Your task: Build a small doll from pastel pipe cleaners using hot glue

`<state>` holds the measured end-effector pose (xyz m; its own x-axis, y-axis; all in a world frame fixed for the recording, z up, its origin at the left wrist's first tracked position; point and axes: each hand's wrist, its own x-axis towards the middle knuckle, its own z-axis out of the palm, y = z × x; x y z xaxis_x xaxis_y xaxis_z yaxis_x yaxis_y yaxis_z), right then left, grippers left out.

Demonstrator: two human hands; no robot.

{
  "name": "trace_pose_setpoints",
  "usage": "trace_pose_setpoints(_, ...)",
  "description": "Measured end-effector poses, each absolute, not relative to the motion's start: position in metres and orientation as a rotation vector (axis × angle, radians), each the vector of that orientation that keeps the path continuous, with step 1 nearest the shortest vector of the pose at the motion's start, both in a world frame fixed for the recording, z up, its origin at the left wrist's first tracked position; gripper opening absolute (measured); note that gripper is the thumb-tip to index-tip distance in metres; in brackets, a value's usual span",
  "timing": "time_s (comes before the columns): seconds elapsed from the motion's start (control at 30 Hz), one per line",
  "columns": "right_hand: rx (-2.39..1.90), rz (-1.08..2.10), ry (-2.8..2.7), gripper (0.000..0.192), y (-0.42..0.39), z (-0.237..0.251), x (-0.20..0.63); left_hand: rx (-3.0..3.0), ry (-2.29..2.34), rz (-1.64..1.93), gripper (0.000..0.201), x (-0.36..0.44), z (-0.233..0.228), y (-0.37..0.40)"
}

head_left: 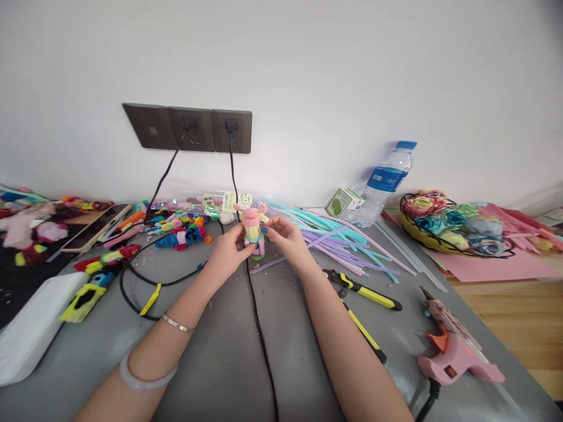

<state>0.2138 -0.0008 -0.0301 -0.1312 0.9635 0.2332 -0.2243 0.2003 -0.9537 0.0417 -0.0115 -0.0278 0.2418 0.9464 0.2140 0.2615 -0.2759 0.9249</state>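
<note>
Pink and yellow fuzzy pipe-cleaner figure stands upright above the grey table, gripped from both sides by the left hand and right hand, fingers closed around it. It looks largely built; loose pastel pipe-cleaner stems lie just right.

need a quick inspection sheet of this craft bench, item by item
surface: grey table, specked with scraps
job's things: pink pipe-cleaner figure, upright, held in both hands
clutter: pipe cleaners, pliers, pink glue gun, water bottle, basket of flowers, finished figures
grips: left hand and right hand both pinch the figure
cables: black cables run from wall sockets across the table
surroundings: white wall
</note>
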Motion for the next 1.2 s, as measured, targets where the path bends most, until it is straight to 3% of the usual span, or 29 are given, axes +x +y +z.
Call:
trace_pose_setpoints(0.23, -1.006, 1.04, -1.107, 0.03, 0.007, -0.039, 0.223, 1.662, 1.155, 1.231, 0.04, 0.041, -0.022, -0.012)
trace_pose_setpoints(0.47, -1.04, 0.76, -1.158, 0.012, 0.007, -0.04, 0.223, 1.667, 1.18, 1.477, 0.038, 0.04, -0.018, -0.013)
trace_pose_setpoints(0.57, -1.052, 0.701, -1.225, 0.014, 0.005, -0.038, 0.221, 1.688, 1.198, 1.525, 0.035, 0.039, -0.017, -0.014)
trace_pose_setpoints(0.97, -1.206, 0.839, -1.479, 0.03, 0.003, -0.041, 0.22, 1.712, 1.247, 1.607, 0.038, 0.038, -0.019, -0.011)
trace_pose_setpoints(1.2, -1.111, 0.964, -1.608, 0.019, -0.002, -0.033, 0.217, 1.755, 1.257, 1.548, 0.041, 0.038, -0.023, -0.01)
